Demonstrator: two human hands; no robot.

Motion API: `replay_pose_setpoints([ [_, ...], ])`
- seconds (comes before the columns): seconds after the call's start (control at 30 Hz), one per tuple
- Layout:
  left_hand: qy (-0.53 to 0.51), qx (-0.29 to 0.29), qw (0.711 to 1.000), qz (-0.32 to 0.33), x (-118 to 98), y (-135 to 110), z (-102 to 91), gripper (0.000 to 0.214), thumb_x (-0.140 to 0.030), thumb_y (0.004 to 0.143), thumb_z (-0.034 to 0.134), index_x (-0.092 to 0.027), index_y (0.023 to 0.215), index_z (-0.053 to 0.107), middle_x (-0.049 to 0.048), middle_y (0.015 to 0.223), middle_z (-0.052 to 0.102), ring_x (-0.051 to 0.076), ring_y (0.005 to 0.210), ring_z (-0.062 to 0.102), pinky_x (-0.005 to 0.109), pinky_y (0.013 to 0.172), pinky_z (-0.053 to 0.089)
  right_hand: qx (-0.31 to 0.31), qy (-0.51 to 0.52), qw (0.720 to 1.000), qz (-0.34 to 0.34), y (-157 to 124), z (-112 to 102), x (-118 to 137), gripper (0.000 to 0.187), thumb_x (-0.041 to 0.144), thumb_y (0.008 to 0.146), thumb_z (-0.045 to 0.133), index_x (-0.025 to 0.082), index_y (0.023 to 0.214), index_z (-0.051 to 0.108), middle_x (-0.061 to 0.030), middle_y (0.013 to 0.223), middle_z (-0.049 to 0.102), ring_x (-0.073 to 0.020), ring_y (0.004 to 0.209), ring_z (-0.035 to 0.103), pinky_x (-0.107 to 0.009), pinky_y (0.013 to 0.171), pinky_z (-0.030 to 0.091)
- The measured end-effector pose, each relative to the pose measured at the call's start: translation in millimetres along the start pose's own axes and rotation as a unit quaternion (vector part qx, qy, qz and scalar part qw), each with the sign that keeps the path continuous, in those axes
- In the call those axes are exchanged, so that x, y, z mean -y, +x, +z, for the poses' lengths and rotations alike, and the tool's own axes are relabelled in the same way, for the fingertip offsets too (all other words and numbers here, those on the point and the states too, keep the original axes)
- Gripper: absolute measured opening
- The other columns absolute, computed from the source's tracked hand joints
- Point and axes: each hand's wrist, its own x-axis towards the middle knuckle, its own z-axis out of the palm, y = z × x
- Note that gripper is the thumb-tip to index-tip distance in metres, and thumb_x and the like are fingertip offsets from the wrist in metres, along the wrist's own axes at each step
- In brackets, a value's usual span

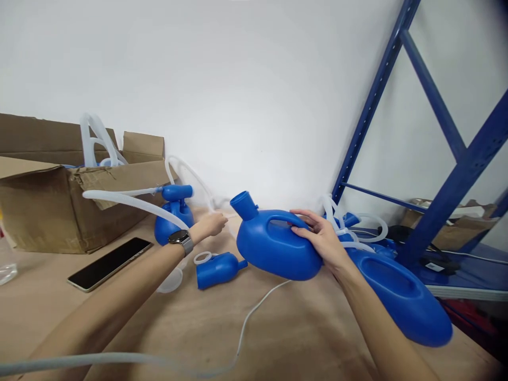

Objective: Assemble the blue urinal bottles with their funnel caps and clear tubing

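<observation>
My right hand (321, 236) grips the handle of a blue plastic jug (273, 243) and holds it tilted just above the wooden table (301, 328), its spout pointing up and left. My left hand (212, 223), with a watch on the wrist, reaches toward the wall with fingers pinched on a clear tube end (228, 216). Below that hand lies a small blue bottle-shaped piece (217, 269) on its side. Another blue piece with a tube fitted (174, 211) stands upright behind my left wrist.
An open cardboard box (59, 196) holding clear tubes sits at the left. A phone (109, 263) lies flat in front of it. More blue jugs (400, 296) and tubes are piled at the right beside a blue metal shelf frame (444, 206). A white tube (254, 312) trails across the table.
</observation>
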Motion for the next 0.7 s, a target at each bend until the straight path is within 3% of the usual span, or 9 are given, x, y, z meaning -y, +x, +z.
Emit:
replay_pose_setpoints([
  [0.07, -0.001, 0.012, 1.000, -0.020, 6.5, -7.8, 15.1, 0.028, -0.015, 0.091, 0.052, -0.013, 0.113, 0.071, 0.0157, 0.091, 0.074, 0.026, 0.080, 0.070, 0.032, 0.072, 0.051, 0.013, -0.027, 0.999, -0.017, 8.6, 7.2, -18.7, 0.040, 0.032, 0.074, 0.079, 0.027, 0.114, 0.076, -0.0065, 0.113, 0.078, -0.0308, 0.111, 0.071, -0.046, 0.099, 0.055],
  [0.13, -0.003, 0.004, 0.999, -0.038, 11.5, -16.8, 24.1, 0.040, -0.016, 0.091, 0.051, -0.011, 0.128, 0.064, 0.0186, 0.097, 0.074, 0.026, 0.081, 0.071, 0.033, 0.072, 0.052, 0.014, -0.040, 0.999, -0.031, 16.2, 15.2, -37.5, 0.038, 0.030, 0.074, 0.078, 0.027, 0.112, 0.076, -0.0063, 0.113, 0.078, -0.0307, 0.112, 0.071, -0.047, 0.102, 0.054],
  [0.27, -0.019, -0.039, 0.999, -0.033, 12.8, -32.3, 22.5, 0.057, -0.014, 0.093, 0.043, -0.007, 0.150, 0.041, 0.0255, 0.122, 0.067, 0.031, 0.104, 0.068, 0.039, 0.084, 0.053, 0.011, -0.050, 0.998, -0.041, 26.3, 32.1, -69.9, 0.038, 0.030, 0.075, 0.076, 0.026, 0.113, 0.076, -0.0070, 0.119, 0.077, -0.0311, 0.118, 0.069, -0.050, 0.106, 0.051],
  [0.37, -0.047, -0.049, 0.998, 0.005, 9.7, -47.4, 13.5, 0.049, -0.018, 0.094, 0.045, -0.011, 0.142, 0.053, 0.0217, 0.126, 0.065, 0.030, 0.112, 0.065, 0.041, 0.093, 0.051, -0.005, -0.060, 0.997, -0.046, 29.7, 43.5, -87.3, 0.038, 0.030, 0.076, 0.075, 0.025, 0.114, 0.075, -0.0074, 0.122, 0.076, -0.0304, 0.119, 0.068, -0.050, 0.109, 0.049],
  [0.5, -0.097, 0.002, 0.993, 0.073, 8.7, -77.9, 5.0, 0.032, -0.035, 0.091, 0.059, -0.018, 0.114, 0.073, 0.0125, 0.108, 0.072, 0.026, 0.096, 0.070, 0.034, 0.086, 0.055, -0.029, -0.054, 0.997, -0.044, 30.0, 54.0, -97.6, 0.038, 0.031, 0.078, 0.072, 0.025, 0.115, 0.073, -0.0073, 0.121, 0.075, -0.0293, 0.118, 0.068, -0.049, 0.108, 0.050],
  [0.63, -0.143, 0.083, 0.980, 0.110, 13.5, -102.2, 1.6, 0.036, -0.039, 0.098, 0.049, -0.019, 0.108, 0.077, 0.0114, 0.102, 0.077, 0.024, 0.087, 0.072, 0.031, 0.077, 0.055, -0.038, -0.042, 0.998, -0.042, 26.2, 56.3, -94.8, 0.040, 0.034, 0.080, 0.072, 0.025, 0.119, 0.071, -0.0078, 0.124, 0.074, -0.0291, 0.121, 0.067, -0.047, 0.109, 0.049],
  [0.7, -0.154, 0.106, 0.976, 0.109, 16.7, -107.8, 0.4, 0.037, -0.036, 0.099, 0.046, -0.018, 0.113, 0.076, 0.0126, 0.107, 0.078, 0.025, 0.092, 0.074, 0.031, 0.080, 0.056, -0.037, -0.039, 0.998, -0.045, 23.4, 54.9, -92.5, 0.041, 0.035, 0.081, 0.072, 0.024, 0.120, 0.071, -0.0081, 0.125, 0.074, -0.0292, 0.123, 0.066, -0.047, 0.110, 0.049],
])
